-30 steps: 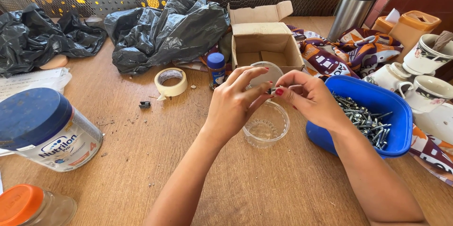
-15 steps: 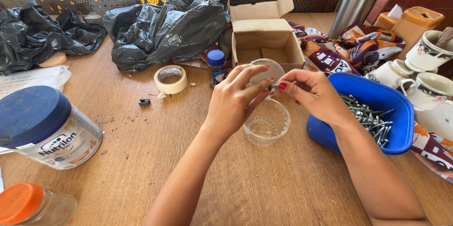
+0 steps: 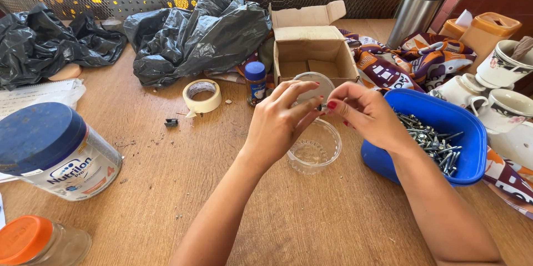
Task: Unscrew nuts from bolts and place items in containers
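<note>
While both hands meet just above the clear plastic cup, the left hand and right hand pinch one small dark screw between their fingertips; grip is tight on both sides, other fingers loosely curled. Cup stands upright on the wooden counter, directly below the screw; contents can't be told. Blue tub w/ a heap of screws sits just right of the cup, touching the right wrist area. Open cardboard box is behind the cup; small blue-capped bottle and tape roll lie behind-left. Blue-lidded tin is well left of the cup. Black plastic bags are far behind-left.
</note>
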